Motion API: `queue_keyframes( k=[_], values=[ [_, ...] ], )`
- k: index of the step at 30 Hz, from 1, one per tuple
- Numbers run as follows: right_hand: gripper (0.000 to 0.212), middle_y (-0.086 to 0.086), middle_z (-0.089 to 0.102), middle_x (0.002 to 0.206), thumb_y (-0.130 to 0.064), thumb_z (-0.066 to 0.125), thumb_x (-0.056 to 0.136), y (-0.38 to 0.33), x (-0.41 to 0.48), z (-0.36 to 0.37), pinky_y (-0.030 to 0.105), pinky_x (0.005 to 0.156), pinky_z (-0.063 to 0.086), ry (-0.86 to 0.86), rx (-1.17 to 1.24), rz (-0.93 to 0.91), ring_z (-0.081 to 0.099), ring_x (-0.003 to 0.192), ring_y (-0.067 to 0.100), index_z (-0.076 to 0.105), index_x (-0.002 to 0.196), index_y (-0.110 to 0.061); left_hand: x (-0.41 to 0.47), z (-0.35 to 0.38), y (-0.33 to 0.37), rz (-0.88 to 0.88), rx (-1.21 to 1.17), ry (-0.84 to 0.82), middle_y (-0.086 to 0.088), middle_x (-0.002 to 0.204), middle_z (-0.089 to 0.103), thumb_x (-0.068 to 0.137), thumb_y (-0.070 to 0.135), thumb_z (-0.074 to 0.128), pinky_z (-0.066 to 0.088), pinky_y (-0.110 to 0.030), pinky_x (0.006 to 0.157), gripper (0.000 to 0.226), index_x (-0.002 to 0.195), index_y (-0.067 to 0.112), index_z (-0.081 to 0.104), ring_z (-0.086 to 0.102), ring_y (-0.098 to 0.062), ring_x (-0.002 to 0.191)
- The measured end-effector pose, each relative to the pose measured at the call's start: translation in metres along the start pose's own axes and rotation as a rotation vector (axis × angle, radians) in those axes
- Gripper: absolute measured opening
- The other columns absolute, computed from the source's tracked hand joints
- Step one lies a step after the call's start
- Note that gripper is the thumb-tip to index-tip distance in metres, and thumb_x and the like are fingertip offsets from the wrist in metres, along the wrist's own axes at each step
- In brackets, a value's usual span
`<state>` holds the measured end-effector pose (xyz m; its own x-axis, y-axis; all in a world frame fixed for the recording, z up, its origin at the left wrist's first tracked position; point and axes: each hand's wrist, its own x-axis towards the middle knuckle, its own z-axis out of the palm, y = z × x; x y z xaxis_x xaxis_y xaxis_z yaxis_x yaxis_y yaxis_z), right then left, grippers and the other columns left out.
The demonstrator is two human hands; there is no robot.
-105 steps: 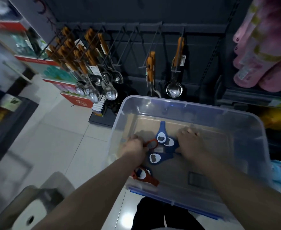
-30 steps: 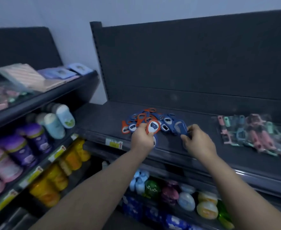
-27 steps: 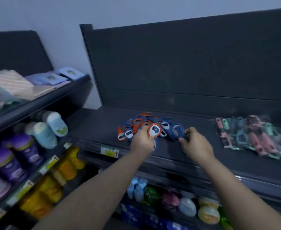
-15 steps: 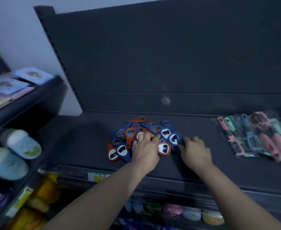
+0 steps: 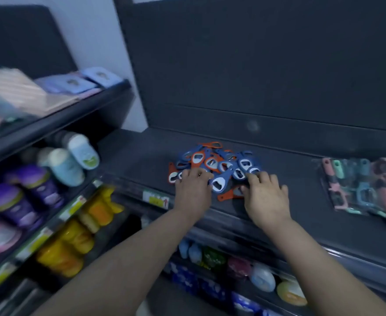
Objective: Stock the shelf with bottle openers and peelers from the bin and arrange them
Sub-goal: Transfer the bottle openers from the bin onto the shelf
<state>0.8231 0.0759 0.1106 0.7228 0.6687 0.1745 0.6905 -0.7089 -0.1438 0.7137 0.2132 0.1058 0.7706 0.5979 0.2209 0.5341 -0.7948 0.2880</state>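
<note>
The dark grey metal shelf (image 5: pixel 141 160) is carrying the stock near its front lip, and that is where the main risk is sitting: anything pushed toward the person could be sliding off onto the rows of bottles below. The clear plastic bag of pastel-handled peelers (image 5: pixel 365 185) is lying well apart to the right, unopened as far as the blur allows. A broad sweep that way could be mixing the two lots.

The loose heap of blue and orange plastic bottle openers (image 5: pixel 214 163) is lying mid-shelf, overlapping and tangled, so dragging one may be pulling its neighbours along. The bin is not in view.

The left hand (image 5: pixel 193 190) is resting on the heap's left side with fingers bent down over it. Whether it is pinching anything I cannot tell. The right hand (image 5: pixel 266 201) is lying on the right side, fingers spread and fairly straight, touching the openers without holding one.

A single blue opener (image 5: pixel 220 182) is lying between the hands, and an orange opener (image 5: pixel 229 195) is poking out nearest the lip, the likeliest to be knocked over. Smooth plastic on smooth metal should be skating easily.
</note>
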Motion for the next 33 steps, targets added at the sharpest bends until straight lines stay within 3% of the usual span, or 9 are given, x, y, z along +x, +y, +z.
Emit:
queue_keyframes(
  k=[5,11,17,24,28,33],
  values=[
    [0.039,0.001,0.048,0.130,-0.040,0.041,0.098,-0.031,-0.052,-0.003,0.043,0.094,0.036,-0.016,0.050,-0.280,0.040,0.121,0.025,0.047,0.132,-0.022,-0.097,-0.017,-0.017,-0.225,0.129,0.024,0.001,0.127,0.049,0.096,0.026,0.048,0.040,-0.041,0.089,0.029,0.125,0.026,0.055,0.039,-0.024,0.119],
    [0.038,0.002,0.049,0.131,-0.039,0.034,0.100,-0.086,-0.131,0.005,0.039,0.088,0.037,-0.134,0.084,-0.605,0.043,0.119,0.025,0.048,0.130,-0.020,-0.231,-0.042,-0.060,-0.566,0.170,0.001,0.002,0.121,0.052,0.092,0.024,0.050,0.041,-0.038,0.090,0.030,0.120,0.028,0.057,0.042,-0.024,0.118],
    [0.040,0.000,0.047,0.134,-0.043,0.032,0.101,-0.168,-0.203,0.008,0.040,0.096,0.036,-0.211,0.131,-0.868,0.040,0.126,0.023,0.046,0.133,-0.023,-0.357,-0.086,-0.113,-0.838,0.193,0.047,0.000,0.117,0.058,0.084,0.022,0.050,0.045,-0.037,0.092,0.030,0.112,0.024,0.061,0.050,-0.027,0.114],
    [0.038,0.002,0.048,0.131,-0.040,0.033,0.101,-0.288,-0.294,0.029,0.039,0.090,0.039,-0.299,0.161,-1.133,0.042,0.120,0.024,0.048,0.132,-0.023,-0.506,-0.131,-0.183,-1.197,0.097,0.186,-0.003,0.125,0.060,0.091,0.017,0.054,0.046,-0.034,0.097,0.033,0.122,0.022,0.061,0.051,-0.023,0.119],
    [0.039,-0.001,0.052,0.128,-0.040,0.042,0.097,-0.359,-0.355,0.052,0.037,0.092,0.039,-0.457,0.205,-1.259,0.045,0.119,0.023,0.049,0.132,-0.025,-0.588,-0.148,-0.228,-1.338,0.010,0.062,-0.006,0.124,0.063,0.089,0.015,0.056,0.043,-0.028,0.093,0.033,0.122,0.016,0.061,0.057,-0.025,0.115],
    [0.036,0.002,0.054,0.130,-0.032,0.051,0.094,-0.422,-0.416,0.090,0.034,0.099,0.041,-0.636,0.073,-1.386,0.048,0.122,0.023,0.053,0.128,-0.020,-0.659,-0.152,-0.270,-1.476,-0.104,-0.111,-0.009,0.130,0.057,0.091,0.017,0.057,0.044,-0.029,0.096,0.039,0.129,0.012,0.055,0.055,-0.025,0.119]
  ],
)
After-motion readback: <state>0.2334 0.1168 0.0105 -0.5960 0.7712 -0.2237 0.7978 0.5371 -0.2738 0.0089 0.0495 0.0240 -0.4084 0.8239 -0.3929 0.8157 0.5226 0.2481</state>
